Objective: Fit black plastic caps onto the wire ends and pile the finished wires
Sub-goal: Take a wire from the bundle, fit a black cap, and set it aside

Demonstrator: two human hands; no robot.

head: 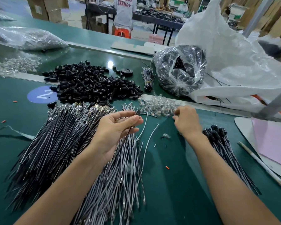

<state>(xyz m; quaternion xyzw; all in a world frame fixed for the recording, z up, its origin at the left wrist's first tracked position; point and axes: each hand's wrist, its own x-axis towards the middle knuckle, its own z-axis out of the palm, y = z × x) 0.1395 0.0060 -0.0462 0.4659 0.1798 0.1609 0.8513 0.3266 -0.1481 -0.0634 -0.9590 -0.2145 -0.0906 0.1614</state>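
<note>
My left hand (117, 127) pinches a thin black wire with a small black cap (137, 112) at its tip, above the heap of grey wires (120, 168). A big fan of black wires (55, 143) lies to the left. My right hand (187, 120) reaches into the pile of small clear parts (159, 105), fingers curled at its edge; what it holds is hidden. Loose black caps (94, 83) are heaped behind. Finished capped wires (224, 146) lie piled at the right.
A clear bag of black parts (180, 69) and a big white sack (234, 62) stand at the back right. A tied wire bundle (147, 78), a tape roll (126, 72), pink sheets (272, 140) and a white stick (259, 163) lie around. Another person stands far behind.
</note>
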